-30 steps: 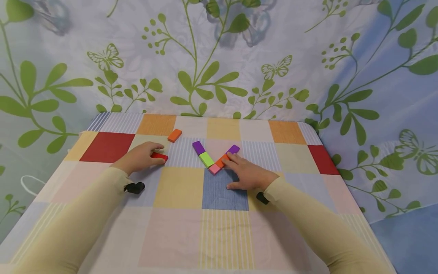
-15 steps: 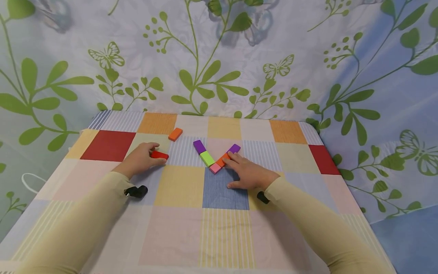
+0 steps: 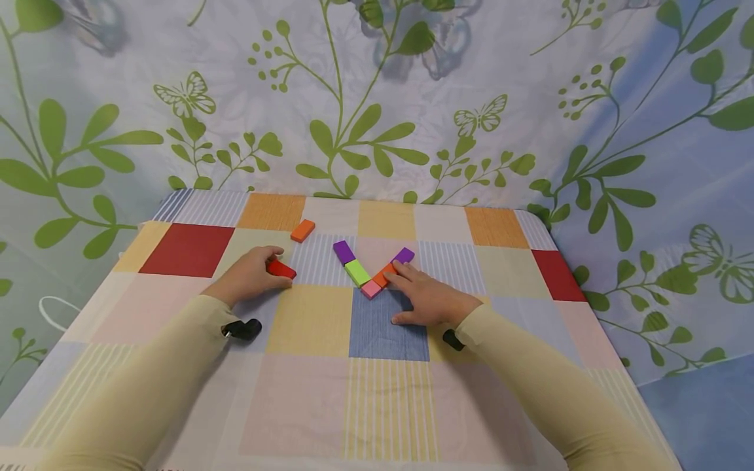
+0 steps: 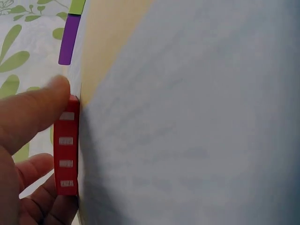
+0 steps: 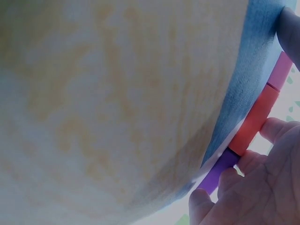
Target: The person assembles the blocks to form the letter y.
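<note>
On the checked tablecloth (image 3: 306,320) my left hand (image 3: 256,273) pinches a red block (image 3: 281,268) between thumb and fingers; in the left wrist view the thumb (image 4: 35,115) presses on the end of the red block (image 4: 67,145). Five blocks lie in a V: purple (image 3: 343,251), green (image 3: 356,272), pink (image 3: 370,288), orange (image 3: 383,275) and purple (image 3: 403,255). My right hand (image 3: 424,296) lies flat beside the V's right arm, its fingertips touching the orange block (image 5: 255,121) and the purple one (image 5: 218,171).
A loose orange block (image 3: 302,230) lies behind the left hand. A leaf-and-butterfly curtain (image 3: 377,98) hangs close behind the table and along the right. Black wrist cameras (image 3: 241,329) sit on both sleeves.
My left hand has slid the red block a little to the right and turned it slightly. The right hand and the V have stayed put.
</note>
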Demonstrator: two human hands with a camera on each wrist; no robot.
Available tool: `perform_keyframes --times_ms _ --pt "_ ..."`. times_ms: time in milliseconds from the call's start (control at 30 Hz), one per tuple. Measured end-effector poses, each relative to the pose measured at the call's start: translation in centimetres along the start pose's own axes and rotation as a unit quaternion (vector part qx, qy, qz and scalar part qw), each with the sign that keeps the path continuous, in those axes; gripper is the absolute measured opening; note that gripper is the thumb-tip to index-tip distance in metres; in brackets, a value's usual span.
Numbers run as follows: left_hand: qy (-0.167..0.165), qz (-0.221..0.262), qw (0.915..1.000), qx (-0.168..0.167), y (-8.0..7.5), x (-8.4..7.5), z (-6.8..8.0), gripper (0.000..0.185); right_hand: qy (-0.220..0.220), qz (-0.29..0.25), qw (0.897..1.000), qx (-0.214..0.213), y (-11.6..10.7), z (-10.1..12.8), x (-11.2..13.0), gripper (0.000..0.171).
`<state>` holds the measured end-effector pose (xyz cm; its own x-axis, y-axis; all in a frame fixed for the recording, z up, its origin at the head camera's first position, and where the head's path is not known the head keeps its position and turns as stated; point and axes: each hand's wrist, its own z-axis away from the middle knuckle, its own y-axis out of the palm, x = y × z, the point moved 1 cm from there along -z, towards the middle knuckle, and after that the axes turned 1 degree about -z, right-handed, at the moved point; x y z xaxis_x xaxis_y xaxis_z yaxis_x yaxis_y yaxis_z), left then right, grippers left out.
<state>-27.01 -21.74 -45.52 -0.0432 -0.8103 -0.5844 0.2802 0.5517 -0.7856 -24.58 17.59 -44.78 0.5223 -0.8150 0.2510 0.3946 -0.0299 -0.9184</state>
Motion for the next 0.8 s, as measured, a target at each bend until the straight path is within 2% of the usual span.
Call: perform_keyframes --times_ms 400,800 --pt "-0.011 -0.001 0.9999 -0.001 -0.16 0.44 -0.09 0.079 -0.007 -0.009 1.0 -0.004 -0.06 0.09 0.04 0.099" --pt "0.014 -0.013 0.9998 0.01 -0.39 0.71 0.26 0.074 -0.005 -0.013 1.0 0.003 -0.23 0.12 0.18 0.099"
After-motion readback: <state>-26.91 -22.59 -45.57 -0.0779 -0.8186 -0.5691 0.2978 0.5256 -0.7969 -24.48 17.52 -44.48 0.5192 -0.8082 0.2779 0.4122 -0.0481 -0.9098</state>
